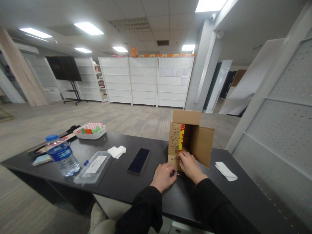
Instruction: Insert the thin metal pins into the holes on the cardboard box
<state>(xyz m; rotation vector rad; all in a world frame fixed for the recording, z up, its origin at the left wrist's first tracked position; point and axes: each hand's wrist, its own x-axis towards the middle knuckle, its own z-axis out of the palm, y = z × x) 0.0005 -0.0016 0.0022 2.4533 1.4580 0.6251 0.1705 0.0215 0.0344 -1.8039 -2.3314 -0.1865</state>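
A cardboard box lies on its side on the dark table, its open mouth facing me and its flaps folded outward. Small holes dot its left flap, and a yellow strip with red marks runs along the opening. My right hand is at the lower flap, fingers bent and closed against the cardboard near the strip. Just left of the box, my left hand rests low with curled fingers. Around its fingertips shows a slim, dark, shiny thing, mostly hidden, its kind unclear.
Left of my hands lie a phone, folded white tissue, a clear plastic case and a water bottle. A white tray of colourful packets stands behind. More white tissue lies right, near a perforated panel.
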